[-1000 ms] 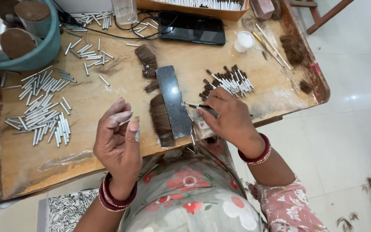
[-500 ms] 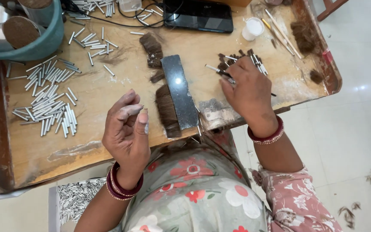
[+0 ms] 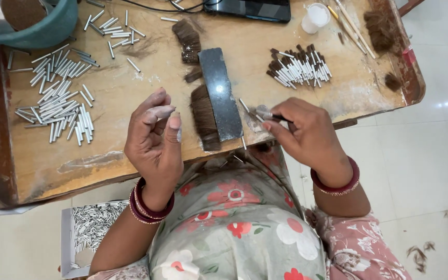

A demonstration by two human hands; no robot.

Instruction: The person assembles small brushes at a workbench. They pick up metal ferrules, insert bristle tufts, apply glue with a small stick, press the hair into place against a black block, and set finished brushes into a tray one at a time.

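Cut off by the top edge: round teal plastic tub (image 3: 42, 32), flat black screen device (image 3: 255, 9), thin black cable (image 3: 151, 7). Hidden behind the right hand (image 3: 307, 136): most of the small silver metal tube (image 3: 263, 113) pinched there, so too little seen to tell its far end. Hidden under the left arm: part of the white cardboard box of silver tubes (image 3: 92, 231). Cut off at the right edge: dark brown hair scraps on the floor (image 3: 418, 254).

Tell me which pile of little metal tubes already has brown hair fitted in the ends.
The small pile of tubes at the table's far right, beyond the right hand: dark bristle tips show at their left ends. The big pile on the left is bare metal.
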